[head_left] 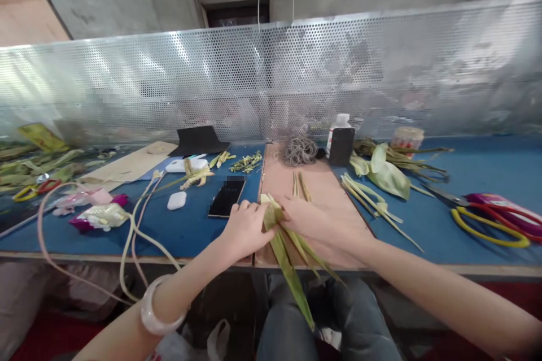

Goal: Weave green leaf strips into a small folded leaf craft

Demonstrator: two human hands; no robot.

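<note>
Both hands meet over a pinkish board in the middle of the bench. My left hand is closed around the upper end of a folded bundle of long green leaf strips. From the other side, my right hand grips the same bundle, its fingers partly hidden by the leaves. The strips hang down past the bench's front edge toward my knees. Behind the right hand, a few thin strips lie on the board. A phone lies just beyond my left hand.
A tangle of grey cord and a white bottle stand at the back. To the right are leaf strips and yellow-and-red-handled scissors. Cables and a white case lie left. A perforated metal screen closes off the rear.
</note>
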